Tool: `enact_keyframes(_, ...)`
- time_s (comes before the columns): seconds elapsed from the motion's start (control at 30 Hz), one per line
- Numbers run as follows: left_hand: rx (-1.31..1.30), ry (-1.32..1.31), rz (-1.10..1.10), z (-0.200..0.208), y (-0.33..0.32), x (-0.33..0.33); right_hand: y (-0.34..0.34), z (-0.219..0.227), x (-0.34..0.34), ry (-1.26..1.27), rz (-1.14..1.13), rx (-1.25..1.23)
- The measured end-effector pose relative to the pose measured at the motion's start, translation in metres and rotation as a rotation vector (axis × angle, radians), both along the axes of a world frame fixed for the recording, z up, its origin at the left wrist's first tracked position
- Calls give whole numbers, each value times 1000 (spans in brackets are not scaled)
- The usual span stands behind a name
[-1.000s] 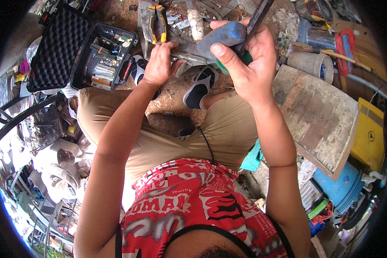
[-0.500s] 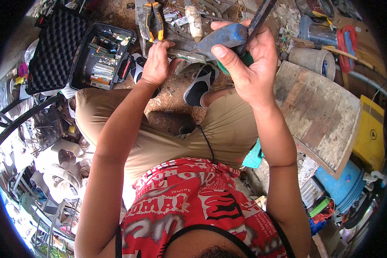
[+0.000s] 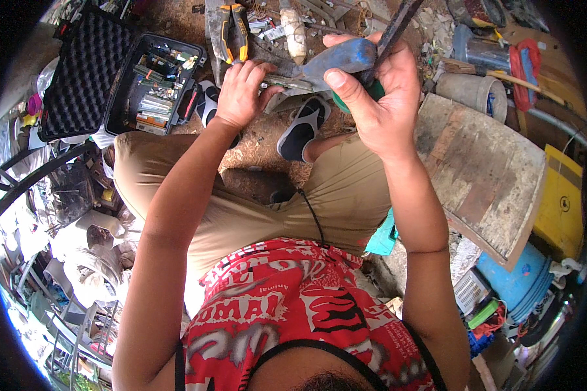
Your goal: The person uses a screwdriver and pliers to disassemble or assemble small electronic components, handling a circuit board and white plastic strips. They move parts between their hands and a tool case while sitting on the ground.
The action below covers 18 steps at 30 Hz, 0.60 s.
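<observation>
Left hand [image 3: 240,99], nearer, pinches strip [image 3: 295,84]; strip extends rightward, long axis roughly left-right. Right hand [image 3: 390,107] grips blue tool [image 3: 342,57] near strip's right end.

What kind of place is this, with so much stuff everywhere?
It's probably a cluttered, makeshift workshop, though I can't be sure. There are pliers, an open black case holding lots of small parts, and broken bits scattered on the ground.
</observation>
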State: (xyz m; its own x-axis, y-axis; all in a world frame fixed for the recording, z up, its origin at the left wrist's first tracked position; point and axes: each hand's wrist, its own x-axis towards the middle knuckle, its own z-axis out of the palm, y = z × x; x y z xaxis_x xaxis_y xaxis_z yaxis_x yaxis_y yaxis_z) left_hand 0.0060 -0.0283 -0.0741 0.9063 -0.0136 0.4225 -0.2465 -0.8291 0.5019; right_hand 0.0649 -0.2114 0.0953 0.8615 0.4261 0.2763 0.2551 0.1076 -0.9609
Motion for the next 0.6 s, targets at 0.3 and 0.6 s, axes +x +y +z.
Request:
enact_keyframes(0.3,73,97,51,18,-3,2,-2,3,9,-75,56,-91)
enact_keyframes(0.6,84,88,75,32,-13,8,6,6,20,-77,56,-111)
